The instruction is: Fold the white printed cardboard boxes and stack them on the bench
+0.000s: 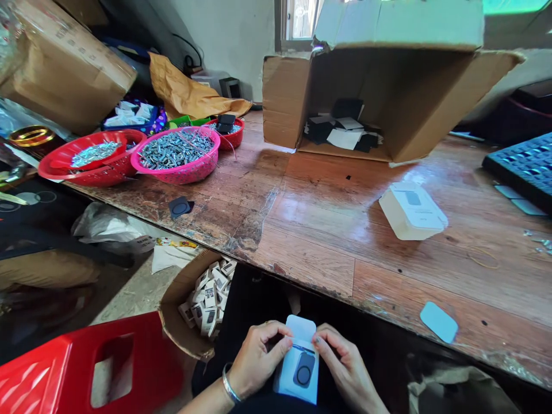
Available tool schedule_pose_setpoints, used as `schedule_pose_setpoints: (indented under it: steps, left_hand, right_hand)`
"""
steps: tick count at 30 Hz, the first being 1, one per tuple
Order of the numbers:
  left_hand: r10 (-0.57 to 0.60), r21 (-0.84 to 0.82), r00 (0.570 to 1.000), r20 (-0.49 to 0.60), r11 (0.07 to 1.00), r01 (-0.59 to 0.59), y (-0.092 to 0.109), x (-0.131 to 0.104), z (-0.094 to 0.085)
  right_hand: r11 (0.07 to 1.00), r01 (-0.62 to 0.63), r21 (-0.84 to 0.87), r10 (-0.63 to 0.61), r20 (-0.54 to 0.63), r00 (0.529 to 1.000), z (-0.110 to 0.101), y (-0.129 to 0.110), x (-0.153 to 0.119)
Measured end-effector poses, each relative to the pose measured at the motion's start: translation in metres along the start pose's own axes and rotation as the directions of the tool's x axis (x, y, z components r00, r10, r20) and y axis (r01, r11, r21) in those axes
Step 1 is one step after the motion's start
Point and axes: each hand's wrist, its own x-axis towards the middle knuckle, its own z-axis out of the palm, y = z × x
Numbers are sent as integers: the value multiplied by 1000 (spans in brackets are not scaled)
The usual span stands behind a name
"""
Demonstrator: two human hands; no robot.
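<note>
A small white box [305,376] printed with a dark rounded rectangle and a ring lies over my lap, its top flap [301,328] raised. My left hand [261,356], with a silver bangle at the wrist, pinches the box's left upper edge between thumb and forefinger. On the opposite edge my right hand [345,362] grips the box by the flap's base, thumb and fingertips together. Whatever lies inside the box is hidden. Down to the left, a carton [172,310] on the floor holds several similar small white boxes [210,294].
On the wooden table [319,230] stand a pink basket [179,175] of metal parts, red baskets [92,178], a stack of white cards [414,213] and a light-blue card [439,322]. An open cardboard box [282,103] holds dark and white cards. A red stool [52,356] is lower left.
</note>
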Motion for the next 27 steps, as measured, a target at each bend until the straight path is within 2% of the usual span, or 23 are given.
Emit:
schedule_pose_setpoints:
  steps: [2, 4, 7, 12, 15, 17, 20, 24, 27]
  left_hand:
    - [-33, -59, 999, -8, 998, 33, 2, 0, 1]
    - [-65, -203, 998, 2, 977, 64, 0, -1, 3]
    - [-81, -355, 996, 27, 931, 85, -2, -1, 4]
    - [14, -186, 999, 29, 983, -8, 1, -2, -1]
    - [116, -126, 993, 22, 986, -112, 5, -3, -6]
    - [168, -83, 986, 15, 983, -167, 9, -3, -8]
    - [180, -12, 984, -10, 983, -181, 17, 0, -9]
    - [120, 45, 993, -19, 992, -119, 33, 5, -8]
    - [22, 79, 999, -34, 997, -20, 43, 9, -8]
  right_hand:
    - [994, -49, 95, 52, -24, 998, -1, -3, 3]
    - [968, -136, 213, 140, -5, 990, -2, -5, 7]
    - [959, -180, 219, 165, 86, 982, -6, -8, 10]
    - [994, 27, 103, -38, 105, 994, -14, -10, 7]
    - [994, 80, 79, -91, 149, 985, -17, -13, 5]
    - [997, 79, 9, -79, 164, 983, -18, -18, 5]
    - [995, 36, -95, -18, 177, 984, -17, -28, 8]
    - [987, -16, -162, 47, 185, 982, -17, -41, 13]
    - [982, -65, -177, 94, 161, 983, -17, -48, 17]
